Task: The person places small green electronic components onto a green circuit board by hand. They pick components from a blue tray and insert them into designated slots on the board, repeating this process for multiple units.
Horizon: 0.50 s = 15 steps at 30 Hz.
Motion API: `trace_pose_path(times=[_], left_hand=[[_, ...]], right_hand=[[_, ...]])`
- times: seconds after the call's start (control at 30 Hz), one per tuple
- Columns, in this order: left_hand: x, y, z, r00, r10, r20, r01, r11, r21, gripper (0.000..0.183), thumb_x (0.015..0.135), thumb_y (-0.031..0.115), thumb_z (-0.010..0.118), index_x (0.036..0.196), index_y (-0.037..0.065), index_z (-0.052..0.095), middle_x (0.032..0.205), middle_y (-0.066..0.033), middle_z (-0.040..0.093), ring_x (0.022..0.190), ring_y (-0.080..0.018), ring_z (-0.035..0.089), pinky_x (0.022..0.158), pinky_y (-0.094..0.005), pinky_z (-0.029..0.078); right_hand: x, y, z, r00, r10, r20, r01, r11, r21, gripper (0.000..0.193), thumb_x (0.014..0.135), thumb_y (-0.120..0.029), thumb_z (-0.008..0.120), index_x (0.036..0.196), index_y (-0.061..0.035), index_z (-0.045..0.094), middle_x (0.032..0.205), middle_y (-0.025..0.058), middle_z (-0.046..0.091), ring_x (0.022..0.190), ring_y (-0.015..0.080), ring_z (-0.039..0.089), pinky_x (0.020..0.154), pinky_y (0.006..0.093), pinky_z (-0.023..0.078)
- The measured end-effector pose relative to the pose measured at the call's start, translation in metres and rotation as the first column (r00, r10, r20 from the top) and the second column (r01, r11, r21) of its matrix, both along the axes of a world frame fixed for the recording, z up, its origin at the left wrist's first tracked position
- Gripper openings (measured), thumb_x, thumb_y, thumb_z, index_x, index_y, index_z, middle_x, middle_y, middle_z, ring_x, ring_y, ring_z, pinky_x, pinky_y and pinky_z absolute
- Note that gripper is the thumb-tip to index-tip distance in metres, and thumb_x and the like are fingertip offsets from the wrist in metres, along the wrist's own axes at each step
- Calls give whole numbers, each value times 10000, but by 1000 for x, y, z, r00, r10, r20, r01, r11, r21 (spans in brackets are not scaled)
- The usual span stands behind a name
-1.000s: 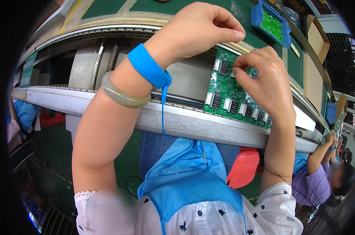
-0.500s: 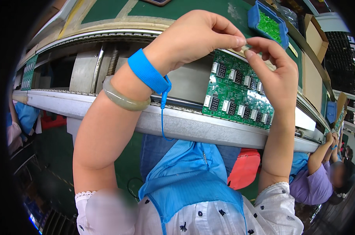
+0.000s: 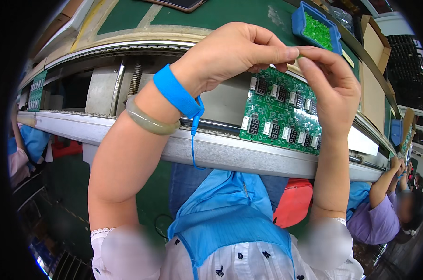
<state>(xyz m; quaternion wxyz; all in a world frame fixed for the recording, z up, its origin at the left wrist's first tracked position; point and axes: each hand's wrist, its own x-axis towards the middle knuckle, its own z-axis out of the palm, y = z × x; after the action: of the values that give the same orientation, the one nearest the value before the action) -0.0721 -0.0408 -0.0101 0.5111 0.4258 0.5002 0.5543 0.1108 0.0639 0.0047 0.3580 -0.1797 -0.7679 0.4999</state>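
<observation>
My left hand (image 3: pixel 244 49) and my right hand (image 3: pixel 335 86) meet fingertip to fingertip above the far edge of a green circuit board (image 3: pixel 279 111). Both are closed in a thumb-and-finger pinch. A speck of green shows at the right fingertips, too small to name; whatever the left fingers hold is hidden. The board lies on the conveyor rails and carries several black digit displays and white connectors. My right hand and forearm cover its right end. Around my left wrist are a blue strap (image 3: pixel 176 91) with a cord and a pale bangle (image 3: pixel 148 121).
Beyond the hands, a blue bin (image 3: pixel 338 35) holds small green parts (image 3: pixel 318 33). A metal rail (image 3: pixel 211 151) runs along the near side. Another board (image 3: pixel 36 91) sits far left on the line. A dark flat device (image 3: pixel 181 3) lies at the back. At right, a co-worker (image 3: pixel 372 214) works.
Both hands have come slightly nearer, and the fingertips still meet. The right hand has also shifted a little to the right. The view itself has moved slightly.
</observation>
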Motion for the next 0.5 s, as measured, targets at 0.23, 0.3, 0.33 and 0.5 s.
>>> trace_pose_path(times=[0.23,0.3,0.33,0.5], left_hand=[[2,-1,3,995,90,-51,-92,994,-50,311,988,369,693,1031,66,751,951,2,711,880,-52,613,768,-193,465],[3,-1,1,997,75,-36,-76,997,-27,303,984,355,699,1047,64,758,935,9,711,848,-45,595,743,-189,456],[3,-1,0,997,67,-28,-67,998,-15,299,983,348,702,1055,64,761,927,12,711,831,-41,586,730,-187,452],[1,0,0,1000,2,1,-1,999,-42,268,970,293,713,1080,56,768,913,10,725,747,-22,520,664,-181,417]], right_hand=[[12,5,8,996,59,-65,-68,987,-148,158,929,-6,706,1079,38,684,1014,134,750,930,125,697,842,243,553],[12,6,6,999,35,-32,-38,993,-113,160,915,-3,725,1070,32,710,1007,111,751,922,120,694,832,239,547],[12,6,5,1000,22,-16,-24,995,-96,162,907,-2,735,1066,29,723,1004,100,752,918,117,693,827,237,544],[7,1,5,995,-54,78,45,993,107,138,870,10,752,1007,5,774,984,59,754,914,121,684,814,241,530]])
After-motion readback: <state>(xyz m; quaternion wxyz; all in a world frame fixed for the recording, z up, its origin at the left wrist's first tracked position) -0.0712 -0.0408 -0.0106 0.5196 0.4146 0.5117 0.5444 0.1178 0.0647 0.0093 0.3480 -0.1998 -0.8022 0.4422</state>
